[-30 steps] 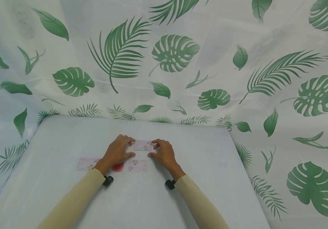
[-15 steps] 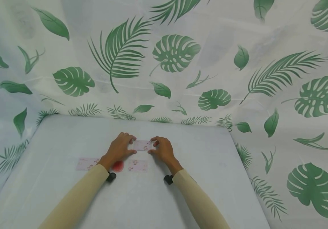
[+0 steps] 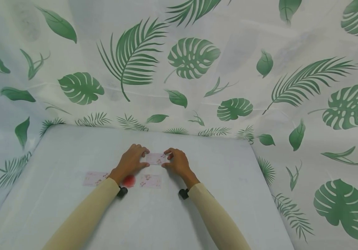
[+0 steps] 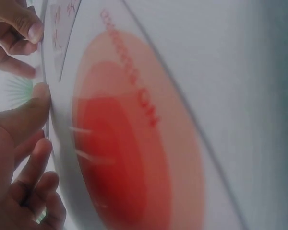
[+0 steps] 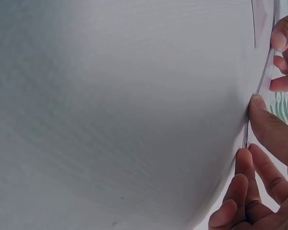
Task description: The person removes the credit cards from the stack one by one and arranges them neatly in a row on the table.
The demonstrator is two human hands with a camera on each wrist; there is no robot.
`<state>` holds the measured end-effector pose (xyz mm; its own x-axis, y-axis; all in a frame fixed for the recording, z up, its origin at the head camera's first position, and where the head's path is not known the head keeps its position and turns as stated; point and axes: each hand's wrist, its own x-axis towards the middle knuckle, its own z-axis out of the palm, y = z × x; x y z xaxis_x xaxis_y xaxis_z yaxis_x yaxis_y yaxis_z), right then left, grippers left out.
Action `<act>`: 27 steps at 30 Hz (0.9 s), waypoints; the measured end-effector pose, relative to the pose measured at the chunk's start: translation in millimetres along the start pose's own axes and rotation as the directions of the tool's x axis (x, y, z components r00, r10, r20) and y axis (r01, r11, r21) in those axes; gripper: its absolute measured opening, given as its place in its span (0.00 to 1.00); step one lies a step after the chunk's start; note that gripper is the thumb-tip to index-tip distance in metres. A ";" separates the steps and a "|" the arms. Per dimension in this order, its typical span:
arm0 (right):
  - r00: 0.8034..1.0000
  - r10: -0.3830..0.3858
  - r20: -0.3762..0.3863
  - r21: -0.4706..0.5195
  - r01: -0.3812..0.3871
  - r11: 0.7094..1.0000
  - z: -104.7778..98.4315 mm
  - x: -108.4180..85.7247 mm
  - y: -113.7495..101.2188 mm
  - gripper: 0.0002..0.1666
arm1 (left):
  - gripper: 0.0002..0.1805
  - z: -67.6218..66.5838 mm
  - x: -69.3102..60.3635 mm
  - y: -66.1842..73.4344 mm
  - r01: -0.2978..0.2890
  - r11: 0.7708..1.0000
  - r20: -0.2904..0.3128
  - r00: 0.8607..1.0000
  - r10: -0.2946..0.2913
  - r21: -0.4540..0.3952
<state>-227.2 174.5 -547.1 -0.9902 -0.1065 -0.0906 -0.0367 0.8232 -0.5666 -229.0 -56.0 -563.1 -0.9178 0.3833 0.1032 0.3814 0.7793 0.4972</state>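
Support inspected: a white table. A round red spot, crossed by red lettering, shows on it. A pink card lies left of the red spot, partly covered. A second card lies just right of the red spot. A third card is beyond and right of the red spot; full contact with the table unconfirmed.

sleeves cut off, card dets blurry
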 end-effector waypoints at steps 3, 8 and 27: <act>1.000 -0.008 0.004 0.007 0.008 1.000 0.6 -0.5 0.3 0.30 | 0.28 1.6 0.3 -1.0 0.010 1.000 0.000 1.000 -0.010 -0.016; 1.000 -0.018 0.004 0.024 0.018 1.000 2.7 -2.6 1.4 0.31 | 0.28 2.8 0.3 -0.2 0.030 0.999 0.000 1.000 -0.030 -0.044; 1.000 -0.014 -0.007 0.039 0.015 0.999 -2.4 -10.9 1.7 0.34 | 0.31 1.2 -2.1 9.1 0.027 0.998 -0.038 0.999 -0.029 -0.059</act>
<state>-216.8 178.5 -545.1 -0.9904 -0.1146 -0.0770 -0.0458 0.7992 -0.5993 -223.5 -49.1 -559.8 -0.9321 0.3412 0.1218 0.3496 0.7587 0.5498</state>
